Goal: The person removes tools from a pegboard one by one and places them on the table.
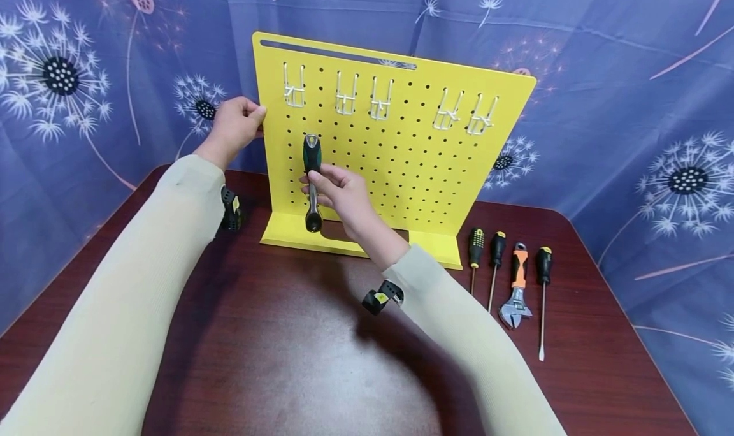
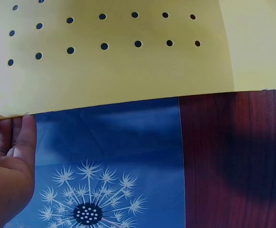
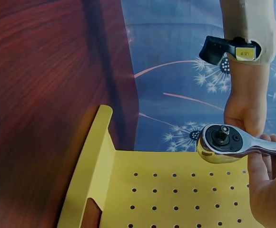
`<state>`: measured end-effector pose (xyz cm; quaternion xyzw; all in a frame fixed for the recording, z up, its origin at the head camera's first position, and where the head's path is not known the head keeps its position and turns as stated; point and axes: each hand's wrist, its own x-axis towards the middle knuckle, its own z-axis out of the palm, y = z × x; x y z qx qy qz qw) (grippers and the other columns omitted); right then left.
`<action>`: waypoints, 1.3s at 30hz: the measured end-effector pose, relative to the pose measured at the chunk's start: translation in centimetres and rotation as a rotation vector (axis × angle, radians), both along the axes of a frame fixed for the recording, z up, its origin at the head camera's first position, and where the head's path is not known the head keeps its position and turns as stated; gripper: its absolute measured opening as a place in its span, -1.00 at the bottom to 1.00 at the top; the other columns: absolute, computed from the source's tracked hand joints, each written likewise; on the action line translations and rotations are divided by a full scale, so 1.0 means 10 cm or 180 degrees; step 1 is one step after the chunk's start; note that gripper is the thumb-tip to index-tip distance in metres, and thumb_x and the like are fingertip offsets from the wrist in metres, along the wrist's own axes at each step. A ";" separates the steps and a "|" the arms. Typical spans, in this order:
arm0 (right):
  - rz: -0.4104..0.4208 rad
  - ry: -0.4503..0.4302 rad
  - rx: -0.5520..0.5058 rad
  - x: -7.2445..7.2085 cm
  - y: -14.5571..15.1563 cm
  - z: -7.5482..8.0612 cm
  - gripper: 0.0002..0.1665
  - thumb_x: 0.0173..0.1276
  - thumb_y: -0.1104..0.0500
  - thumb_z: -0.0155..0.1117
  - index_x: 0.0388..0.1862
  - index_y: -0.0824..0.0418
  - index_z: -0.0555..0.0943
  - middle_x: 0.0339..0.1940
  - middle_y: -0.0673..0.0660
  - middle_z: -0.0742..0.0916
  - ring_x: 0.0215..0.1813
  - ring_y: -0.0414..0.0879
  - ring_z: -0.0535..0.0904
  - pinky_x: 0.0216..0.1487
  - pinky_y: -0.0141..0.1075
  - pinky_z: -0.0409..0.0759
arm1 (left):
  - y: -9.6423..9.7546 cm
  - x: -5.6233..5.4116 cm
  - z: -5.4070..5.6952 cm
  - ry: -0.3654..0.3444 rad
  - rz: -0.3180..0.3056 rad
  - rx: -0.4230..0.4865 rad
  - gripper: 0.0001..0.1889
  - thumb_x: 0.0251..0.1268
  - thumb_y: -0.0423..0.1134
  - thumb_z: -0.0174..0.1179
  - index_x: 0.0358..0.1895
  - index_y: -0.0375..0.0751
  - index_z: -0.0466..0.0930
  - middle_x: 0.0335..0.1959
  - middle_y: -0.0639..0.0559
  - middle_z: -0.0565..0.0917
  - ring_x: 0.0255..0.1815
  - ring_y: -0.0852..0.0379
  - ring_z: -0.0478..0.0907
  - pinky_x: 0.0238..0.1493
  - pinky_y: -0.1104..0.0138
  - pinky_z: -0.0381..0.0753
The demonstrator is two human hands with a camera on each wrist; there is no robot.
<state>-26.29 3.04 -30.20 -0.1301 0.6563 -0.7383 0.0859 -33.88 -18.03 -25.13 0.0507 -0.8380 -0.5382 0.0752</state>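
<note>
A ratchet wrench (image 3: 223,142) with a chrome head and a black and green handle is gripped by my right hand (image 1: 350,197), fingers and thumb round its shank. In the head view it hangs upright, handle up and head down, in front of the yellow pegboard (image 1: 401,168). My left hand (image 1: 232,127) pinches the pegboard's left edge between thumb and fingers; the left wrist view shows the fingers (image 2: 26,137) at that edge. White wire hooks sit along the board's upper part, the leftmost hook (image 1: 295,87) above the ratchet wrench.
To the right of the board, an adjustable wrench (image 1: 518,270) with an orange handle lies on the dark table (image 1: 275,359) among several screwdrivers, the longest screwdriver (image 1: 543,296) outermost. A blue dandelion-print cloth (image 1: 631,104) hangs behind. The board's base (image 1: 287,229) rests on the table.
</note>
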 end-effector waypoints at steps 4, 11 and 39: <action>0.0040 -0.0020 -0.0008 0.06 0.06 -0.02 -0.63 0.59 0.29 0.14 0.24 0.49 0.58 0.14 0.49 0.71 0.05 0.21 0.76 0.32 0.06 0.68 | 0.00 0.00 0.00 -0.0016 0.0006 0.0014 -0.77 0.66 -0.17 -0.06 -0.06 -0.27 0.49 -0.07 0.04 0.48 -0.12 0.22 0.53 0.42 0.10 0.61; 0.0089 -0.0033 -0.0015 0.18 0.19 -0.07 -0.63 0.59 0.33 0.12 0.24 0.55 0.54 0.09 0.47 0.73 -0.18 -0.18 0.76 0.35 0.11 0.64 | 0.00 -0.01 0.01 -0.0041 0.0012 -0.0022 -0.78 0.67 -0.16 -0.07 -0.08 -0.25 0.48 -0.08 0.05 0.47 -0.11 0.22 0.53 0.42 0.11 0.61; -0.0227 -0.0255 -0.0229 0.37 1.14 -0.33 -0.74 0.63 0.29 0.03 -0.09 0.09 0.68 -0.34 -0.15 0.81 -0.25 -0.28 0.77 -0.09 -0.38 0.78 | 0.00 -0.01 0.00 -0.0082 0.0008 -0.0022 -0.78 0.67 -0.16 -0.08 -0.06 -0.24 0.48 -0.05 0.06 0.47 -0.05 0.18 0.55 0.43 0.13 0.60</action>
